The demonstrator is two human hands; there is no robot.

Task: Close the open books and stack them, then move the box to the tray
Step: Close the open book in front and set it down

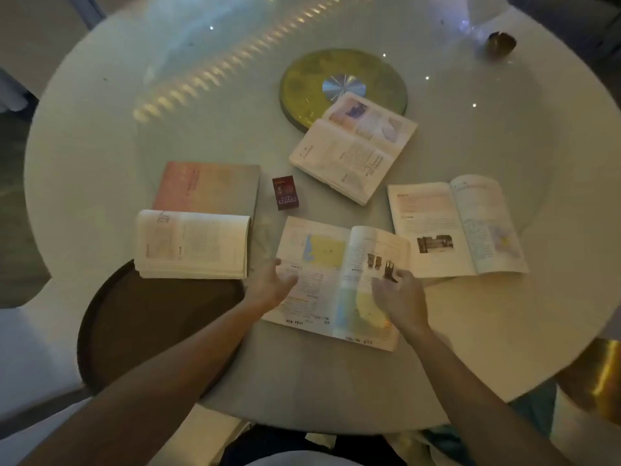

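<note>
4 open books were spread on the round table [100, 156], the nearest book [336, 280] overhung by the left hand [272, 284] and right hand [396, 297], both spread wide and empty, while the box [285, 192] stood beyond it, apart from the dark tray [134, 324].

four open books [339, 280], red box [285, 192] upright, dark tray [134, 331]

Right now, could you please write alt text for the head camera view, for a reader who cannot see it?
Two bare hands, left hand and right hand, reach over an open map book on a round white table. Three more open books, a small red box, and a dark round tray lie around it.
</note>
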